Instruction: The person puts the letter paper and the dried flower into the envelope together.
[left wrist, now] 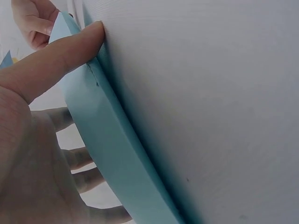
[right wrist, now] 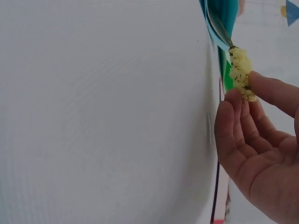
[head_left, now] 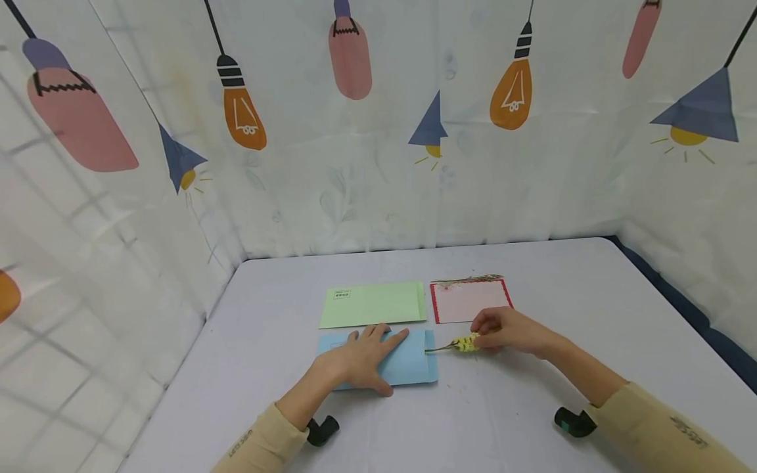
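A light blue envelope (head_left: 416, 361) lies on the table, its open end facing right. My left hand (head_left: 362, 358) rests on it with spread fingers, the thumb at the near edge. In the left wrist view the thumb lies across the rim of the blue envelope (left wrist: 112, 140). My right hand (head_left: 511, 330) pinches a sprig of small yellow dried flowers (head_left: 466, 343) by its flower head. The sprig's thin stem points left, its end inside the envelope's mouth and hidden there. In the right wrist view thumb and fingertips grip the yellow flowers (right wrist: 240, 70).
Behind the blue envelope lies a light green envelope (head_left: 372, 305) with a small printed box. To its right is a pink card (head_left: 467, 302) with a red border, thin dried stems (head_left: 487, 278) along its top edge. A patterned curtain (head_left: 378, 164) hangs behind the white table (head_left: 284, 295).
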A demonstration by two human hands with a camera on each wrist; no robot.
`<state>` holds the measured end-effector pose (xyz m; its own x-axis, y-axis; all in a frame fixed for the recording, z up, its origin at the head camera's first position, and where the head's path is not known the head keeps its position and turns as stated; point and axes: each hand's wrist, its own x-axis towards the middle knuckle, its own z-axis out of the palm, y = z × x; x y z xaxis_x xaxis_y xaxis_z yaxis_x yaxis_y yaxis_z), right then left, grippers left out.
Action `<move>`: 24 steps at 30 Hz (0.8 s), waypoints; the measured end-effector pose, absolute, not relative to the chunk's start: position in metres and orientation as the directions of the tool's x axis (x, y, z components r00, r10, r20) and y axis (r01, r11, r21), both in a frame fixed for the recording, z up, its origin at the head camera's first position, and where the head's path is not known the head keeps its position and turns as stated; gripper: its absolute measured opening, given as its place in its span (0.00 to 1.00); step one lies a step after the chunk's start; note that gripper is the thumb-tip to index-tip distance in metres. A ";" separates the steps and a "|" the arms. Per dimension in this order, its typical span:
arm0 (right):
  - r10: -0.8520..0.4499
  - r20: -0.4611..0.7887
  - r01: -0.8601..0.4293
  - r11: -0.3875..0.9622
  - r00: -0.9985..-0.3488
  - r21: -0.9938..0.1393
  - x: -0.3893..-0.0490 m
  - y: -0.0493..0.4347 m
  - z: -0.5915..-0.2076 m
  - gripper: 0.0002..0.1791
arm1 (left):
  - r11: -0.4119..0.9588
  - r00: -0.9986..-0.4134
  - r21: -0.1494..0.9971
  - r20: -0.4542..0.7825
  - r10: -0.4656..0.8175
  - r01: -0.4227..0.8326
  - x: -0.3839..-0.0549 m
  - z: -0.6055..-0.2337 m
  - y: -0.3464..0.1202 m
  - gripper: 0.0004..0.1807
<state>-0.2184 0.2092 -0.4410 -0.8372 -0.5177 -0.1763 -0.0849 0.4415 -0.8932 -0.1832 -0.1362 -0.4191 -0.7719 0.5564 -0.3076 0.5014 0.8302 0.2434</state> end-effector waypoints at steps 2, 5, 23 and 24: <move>-0.520 -0.175 -0.089 0.443 -0.836 -0.892 -0.219 0.206 -0.442 0.13 | 0.832 -0.772 0.241 -0.310 0.554 0.500 -0.184 -0.419 -0.136 0.58; -0.525 -0.172 -0.096 0.443 -0.834 -0.891 -0.219 0.201 -0.444 0.12 | 0.831 -0.773 0.235 -0.307 0.555 0.504 -0.184 -0.420 -0.136 0.58; -0.554 -0.156 -0.120 0.428 -0.818 -0.896 -0.214 0.165 -0.441 0.09 | 0.831 -0.771 0.246 -0.311 0.555 0.499 -0.184 -0.418 -0.136 0.58; -0.555 -0.157 -0.124 0.434 -0.817 -0.893 -0.214 0.164 -0.441 0.09 | 0.832 -0.773 0.245 -0.311 0.554 0.498 -0.184 -0.418 -0.136 0.58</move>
